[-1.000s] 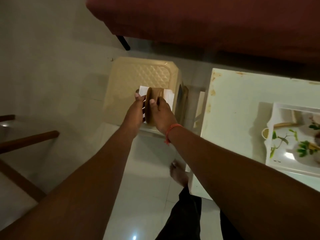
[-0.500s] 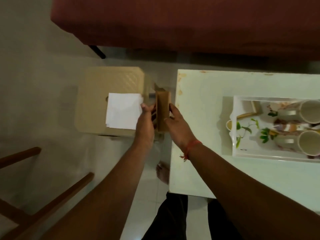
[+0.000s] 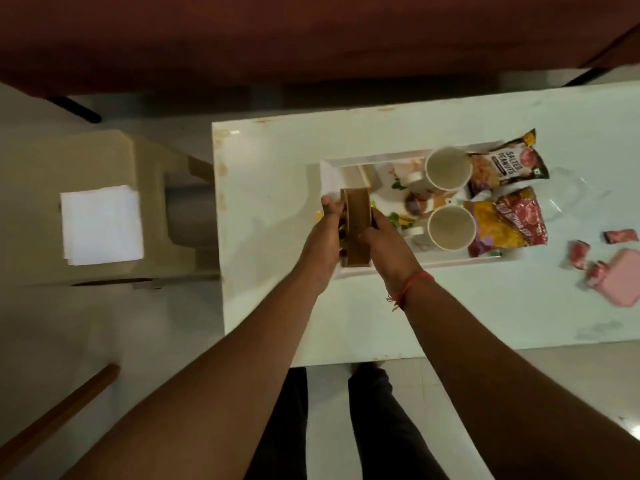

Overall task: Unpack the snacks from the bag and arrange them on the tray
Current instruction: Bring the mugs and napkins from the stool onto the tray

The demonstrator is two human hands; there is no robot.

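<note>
A narrow brown wooden holder (image 3: 356, 226) is gripped between my left hand (image 3: 327, 237) and my right hand (image 3: 386, 244), just over the left end of the white floral tray (image 3: 329, 171). On the tray stand two white cups, one at the back (image 3: 446, 168) and one at the front (image 3: 450, 228). At the tray's right end lie a salted peanuts packet (image 3: 509, 164) and a red and yellow snack packet (image 3: 509, 223). Both hands are closed on the holder's sides.
The tray rests on a white table (image 3: 270, 209). Small pink wrapped sweets (image 3: 620, 235) and a pink pouch (image 3: 620, 282) lie at the table's right. A beige plastic stool (image 3: 152, 202) with white napkins (image 3: 102, 225) stands left. A dark red sofa (image 3: 311, 36) runs behind.
Both hands carried the wooden holder rightward from the stool to over the tray's left end. The white napkins stayed on the stool. The view swung right, showing cups and snack packets.
</note>
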